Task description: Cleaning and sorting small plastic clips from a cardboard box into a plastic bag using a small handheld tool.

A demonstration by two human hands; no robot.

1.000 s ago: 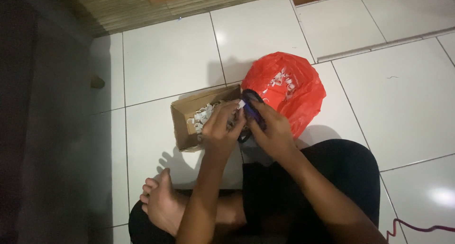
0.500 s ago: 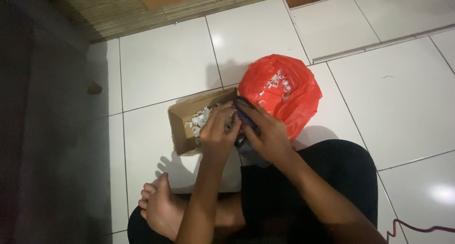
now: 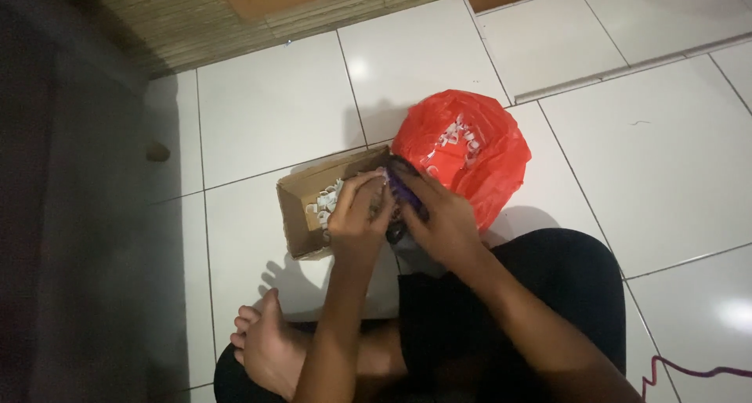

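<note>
Little has shifted since the earlier frames: both hands stay bunched together over the near right corner of the cardboard box [image 3: 301, 215], and the view has only drifted slightly. The left hand [image 3: 359, 215] hovers above the box's right end, fingers curled inward as if pinching something small, though what it pinches cannot be told. The right hand [image 3: 442, 223] is closed round a dark purple object [image 3: 403, 187], which sits between the two hands, its long axis running from the far left toward the near right; only its upper end shows past the fingers. So the object lies just right of the left hand's fingertips, touching or nearly touching them.

Small white pieces [image 3: 325, 203] fill the box, heaped toward its right end directly beneath the left hand. A red plastic bag [image 3: 470, 148] rests on the white tiled floor [image 3: 266, 113], touching the box's far right corner and sitting just behind the right hand. The person's bare foot [image 3: 262, 348] lies near the lower edge of the view, well apart from the box.
</note>
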